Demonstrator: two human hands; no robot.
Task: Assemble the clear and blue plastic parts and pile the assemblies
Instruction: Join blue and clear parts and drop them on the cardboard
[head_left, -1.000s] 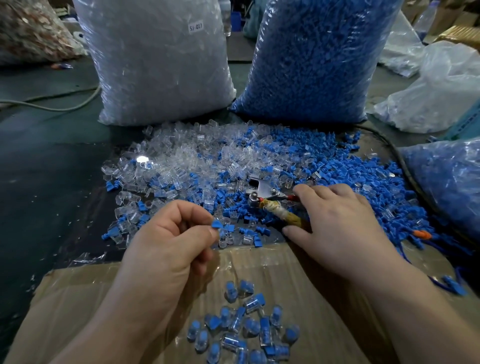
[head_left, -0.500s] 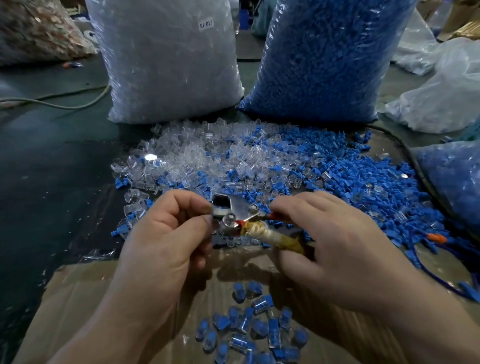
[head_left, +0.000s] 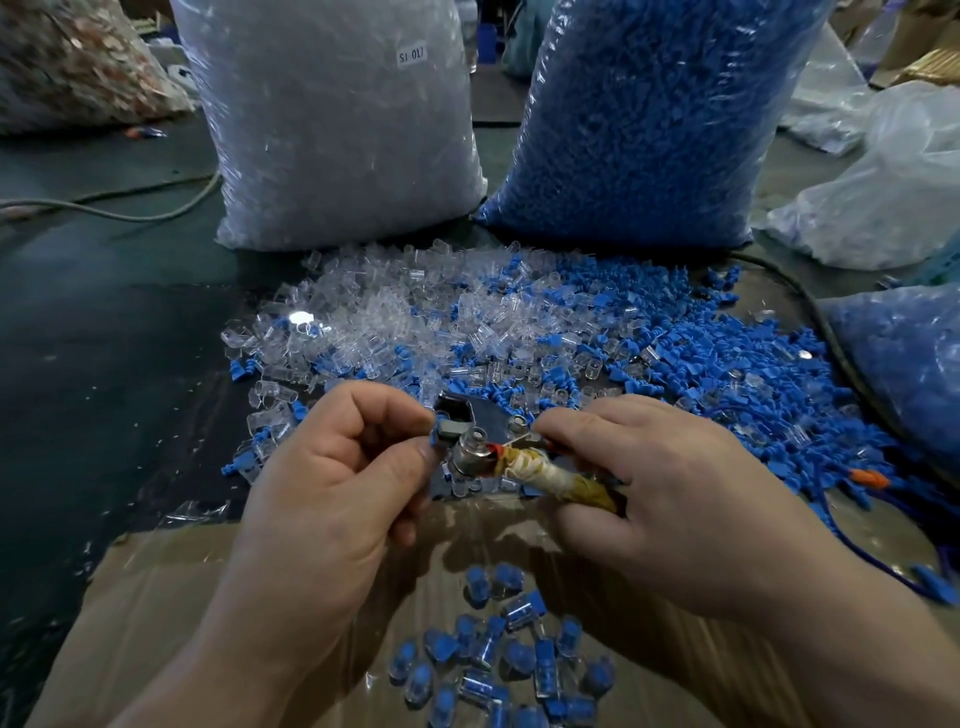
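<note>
While left hand (head_left: 332, 499) pinches a blue part (head_left: 434, 441) against the metal tool (head_left: 470, 457), right hand (head_left: 675, 509) grips its taped handle, near the pile of assemblies (head_left: 498, 660)

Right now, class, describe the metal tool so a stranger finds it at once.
From the big blue sack at the back, drop to the right hand. The tool is in its grip: metal among plastic bits, handle wrapped in yellowed tape.
</note>
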